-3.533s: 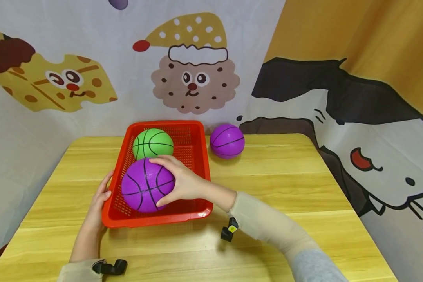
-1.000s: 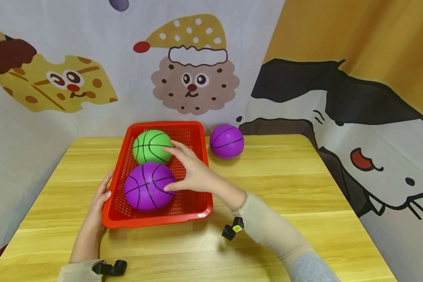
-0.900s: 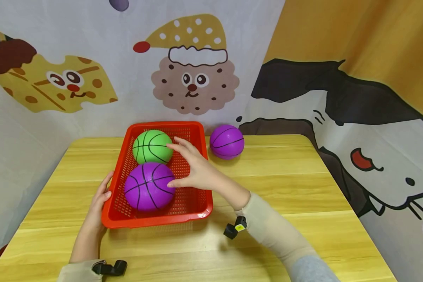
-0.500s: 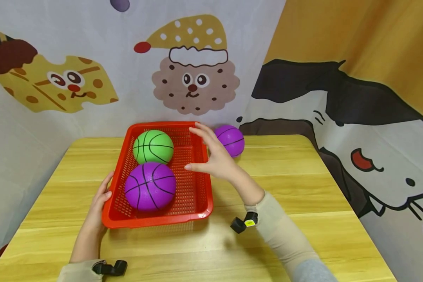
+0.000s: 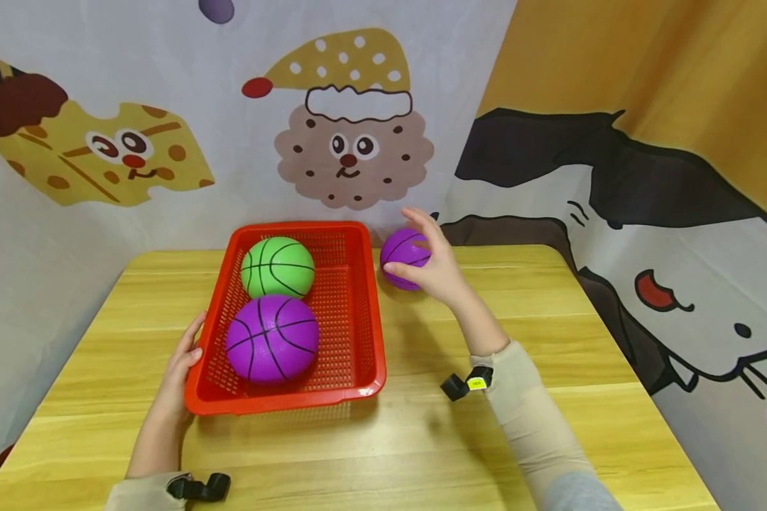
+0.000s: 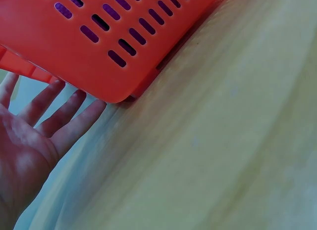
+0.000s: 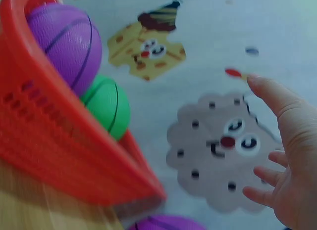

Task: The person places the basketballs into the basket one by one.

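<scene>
A red plastic basket holds a green toy basketball and, nearer, a larger purple toy basketball. My left hand rests against the basket's left side; the left wrist view shows its fingers fairly straight at the red wall. My right hand, thumb and fingers spread, is in front of a second purple basketball on the table, covering its right part. Whether it touches that ball I cannot tell. In the right wrist view this ball shows only at the bottom edge.
The wooden table carries the basket left of centre, near its back edge. Right behind it hangs a printed cloth with cartoon figures. A black wrist camera sits on the right sleeve, another camera on the left.
My right hand has let go of the purple basketball in the basket and moved right, out over the rim, to the other purple ball. My left hand has stayed at the basket.
</scene>
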